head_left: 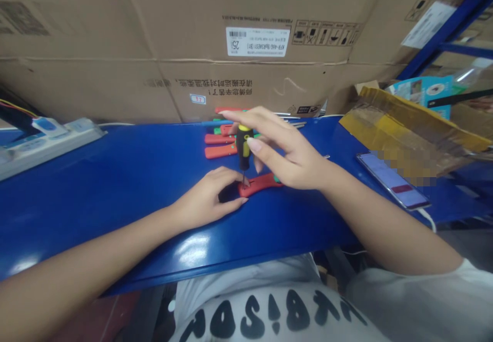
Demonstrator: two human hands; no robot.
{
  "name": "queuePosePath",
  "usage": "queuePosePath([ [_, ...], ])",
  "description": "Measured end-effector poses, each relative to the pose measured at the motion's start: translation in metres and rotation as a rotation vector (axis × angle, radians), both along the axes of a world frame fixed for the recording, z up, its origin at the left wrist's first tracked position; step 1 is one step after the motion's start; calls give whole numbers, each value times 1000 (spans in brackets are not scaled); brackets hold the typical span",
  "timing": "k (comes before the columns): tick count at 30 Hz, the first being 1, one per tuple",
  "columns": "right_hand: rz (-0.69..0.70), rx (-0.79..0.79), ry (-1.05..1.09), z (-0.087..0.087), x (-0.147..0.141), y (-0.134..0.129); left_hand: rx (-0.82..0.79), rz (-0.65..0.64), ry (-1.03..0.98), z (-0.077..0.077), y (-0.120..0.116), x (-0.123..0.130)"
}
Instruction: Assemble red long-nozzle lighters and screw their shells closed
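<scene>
My right hand (pixel 283 152) has its thumb and fingers around the black and yellow handle of a small screwdriver (pixel 244 149). The screwdriver stands nearly upright, its thin shaft meeting the left end of a red plastic handle (pixel 261 184) on the blue table. A bit of green shows at that handle's right end, partly hidden by my right hand. My left hand (pixel 215 195) pinches the handle's left end between thumb and fingers. Just behind lie several similar red handles (pixel 220 151) with green parts and metal rods, partly covered by my right hand.
Large cardboard (pixel 185 34) stands along the back of the blue table (pixel 127 162). At the left is a white power strip (pixel 57 144) with a plug. To the right lie a phone (pixel 393 180) on a white cable and a package with yellow tape (pixel 408 126).
</scene>
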State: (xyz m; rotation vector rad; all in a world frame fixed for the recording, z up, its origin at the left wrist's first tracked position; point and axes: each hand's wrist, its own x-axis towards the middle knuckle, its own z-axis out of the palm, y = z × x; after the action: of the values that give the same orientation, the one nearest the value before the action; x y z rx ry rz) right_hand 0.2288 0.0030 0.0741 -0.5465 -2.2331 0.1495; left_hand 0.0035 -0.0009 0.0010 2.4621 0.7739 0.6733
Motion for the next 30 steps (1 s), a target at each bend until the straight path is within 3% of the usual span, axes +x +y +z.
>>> queuePosePath([
  [3, 48, -92, -24, 0, 0, 0, 4, -2, -1, 0, 0, 0],
  [8, -52, 130, 19, -3, -2, 5, 5, 3, -21, -1, 0, 0],
  [14, 35, -71, 53, 4, -3, 2, -14, -12, -16, 0, 1, 0],
  [19, 23, 130, 80, 3, -1, 5, 8, -3, -33, -1, 1, 0],
  [24, 50, -10, 72, 1, -2, 3, -14, -6, -18, -2, 0, -1],
  [28, -62, 210, 93, 0, -1, 4, -5, -1, -26, -3, 1, -1],
  [30, -82, 200, 57, 1, 0, 4, -14, 3, -21, -3, 1, 0],
])
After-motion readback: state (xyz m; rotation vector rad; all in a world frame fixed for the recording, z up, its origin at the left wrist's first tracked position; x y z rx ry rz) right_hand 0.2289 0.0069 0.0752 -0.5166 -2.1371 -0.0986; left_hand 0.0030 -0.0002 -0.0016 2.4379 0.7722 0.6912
